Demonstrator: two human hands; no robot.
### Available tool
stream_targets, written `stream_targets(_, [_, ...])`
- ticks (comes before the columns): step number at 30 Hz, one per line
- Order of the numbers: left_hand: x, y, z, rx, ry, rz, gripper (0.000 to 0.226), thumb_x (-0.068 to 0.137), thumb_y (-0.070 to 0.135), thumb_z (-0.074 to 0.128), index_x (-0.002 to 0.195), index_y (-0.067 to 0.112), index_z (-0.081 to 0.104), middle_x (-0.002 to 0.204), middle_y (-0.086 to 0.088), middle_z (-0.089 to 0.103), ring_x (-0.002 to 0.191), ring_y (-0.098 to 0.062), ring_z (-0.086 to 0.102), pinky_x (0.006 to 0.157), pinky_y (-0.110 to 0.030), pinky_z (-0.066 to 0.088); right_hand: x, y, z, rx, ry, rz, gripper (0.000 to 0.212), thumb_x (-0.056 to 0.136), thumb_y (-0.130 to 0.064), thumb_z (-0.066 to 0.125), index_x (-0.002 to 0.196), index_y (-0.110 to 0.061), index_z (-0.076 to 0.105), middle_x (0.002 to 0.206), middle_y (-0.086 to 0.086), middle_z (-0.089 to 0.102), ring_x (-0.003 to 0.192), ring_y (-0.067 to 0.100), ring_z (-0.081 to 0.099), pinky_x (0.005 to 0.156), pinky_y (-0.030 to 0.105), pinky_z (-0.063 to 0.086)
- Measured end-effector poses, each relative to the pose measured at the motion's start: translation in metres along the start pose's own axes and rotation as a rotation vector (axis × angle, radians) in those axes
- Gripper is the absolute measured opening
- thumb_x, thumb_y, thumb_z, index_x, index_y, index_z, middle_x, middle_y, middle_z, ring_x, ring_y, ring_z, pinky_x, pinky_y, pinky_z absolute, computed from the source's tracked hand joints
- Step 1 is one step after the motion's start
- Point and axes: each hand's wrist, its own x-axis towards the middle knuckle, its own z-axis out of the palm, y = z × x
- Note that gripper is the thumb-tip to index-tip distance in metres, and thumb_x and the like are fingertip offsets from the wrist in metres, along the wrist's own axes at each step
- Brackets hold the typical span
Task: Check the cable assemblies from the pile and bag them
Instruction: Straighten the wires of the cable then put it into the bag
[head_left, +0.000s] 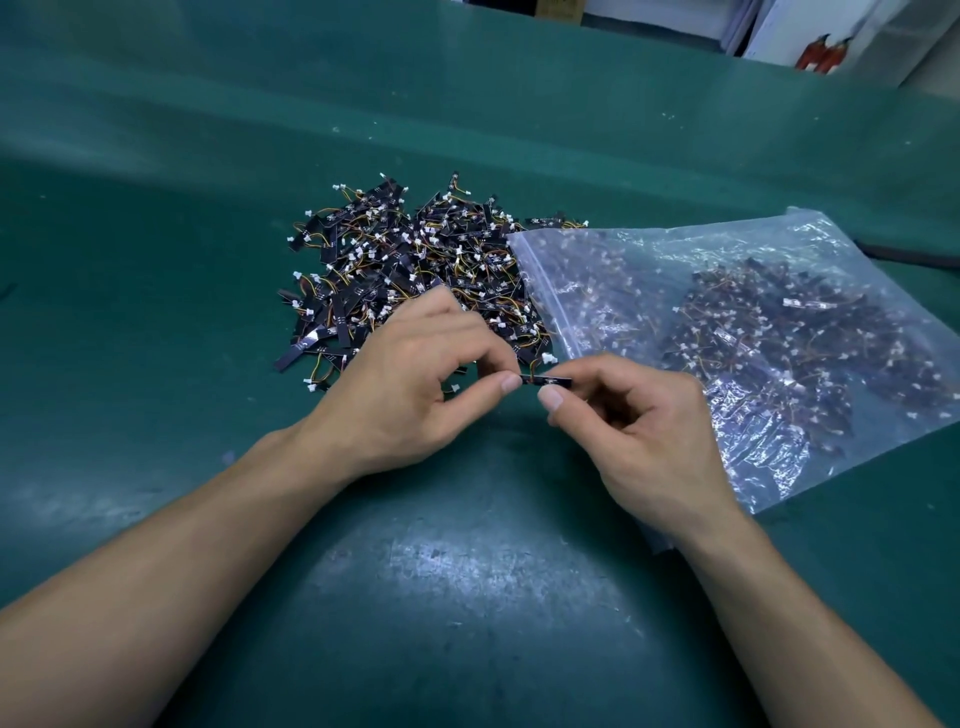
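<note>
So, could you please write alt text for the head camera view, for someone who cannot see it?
The left hand and the right hand pinch one small black cable assembly over a green table. Beyond lies a pile of them, beside a clear bag holding more.

Held strip (550, 382): ends hidden behind fingertips of left grip (410, 384) and right grip (644, 436); print too small to read. Pile (405, 260) right edge hidden under bag (649, 260). Bag contents hazy through plastic. Forearms (156, 597) cut by bottom edge; right one covers bag's near corner.
</note>
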Motion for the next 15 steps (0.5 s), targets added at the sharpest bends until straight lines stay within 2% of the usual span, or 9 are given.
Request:
stream_targets(5, [-0.0008, 0.0014, -0.0005, -0.028, -0.016, -0.010, 0.013, 0.093, 0.025, 0.071, 0.090, 0.012, 0.073, 0.083, 0.005, 0.069, 0.080, -0.023, 0.052, 0.077, -0.037, 0.045, 0.0012, -0.0010, 0.0007, -0.052, 0.032, -0.059, 0.004, 0.089, -0.022, 0.072, 0.087, -0.023, 0.076, 0.068, -0.013, 0.069, 0.054, 0.010, 0.057, 0.057, 0.015, 0.042])
stream_targets(10, [-0.0008, 0.0011, -0.0011, -0.029, -0.015, -0.009, 0.011, 0.090, 0.025, 0.075, 0.093, 0.014, 0.074, 0.086, 0.007, 0.069, 0.082, -0.022, 0.053, 0.078, -0.037, 0.046, 0.0017, -0.0014, 0.0000, -0.052, 0.031, -0.075, 0.005, 0.089, -0.021, 0.073, 0.087, -0.020, 0.077, 0.068, -0.013, 0.070, 0.055, 0.011, 0.059, 0.057, 0.017, 0.043])
stream_targets(12, [-0.0001, 0.0010, -0.0005, -0.014, -0.007, 0.000, 0.010, 0.091, 0.023, 0.074, 0.088, 0.013, 0.074, 0.084, 0.007, 0.069, 0.080, -0.023, 0.053, 0.076, -0.038, 0.046, 0.0008, -0.0013, -0.0003, -0.036, 0.023, -0.069, 0.004, 0.088, -0.023, 0.074, 0.089, -0.026, 0.076, 0.070, -0.013, 0.070, 0.053, 0.010, 0.058, 0.056, 0.016, 0.043])
stream_targets(15, [0.0000, 0.0000, -0.0003, 0.003, 0.006, 0.013, 0.011, 0.092, 0.021, 0.073, 0.086, 0.012, 0.074, 0.082, 0.006, 0.069, 0.078, -0.023, 0.053, 0.075, -0.037, 0.045, -0.0002, -0.0031, 0.0006, -0.017, 0.018, -0.081, 0.016, 0.085, -0.031, 0.075, 0.095, -0.042, 0.070, 0.075, -0.016, 0.068, 0.051, 0.009, 0.055, 0.054, 0.012, 0.040])
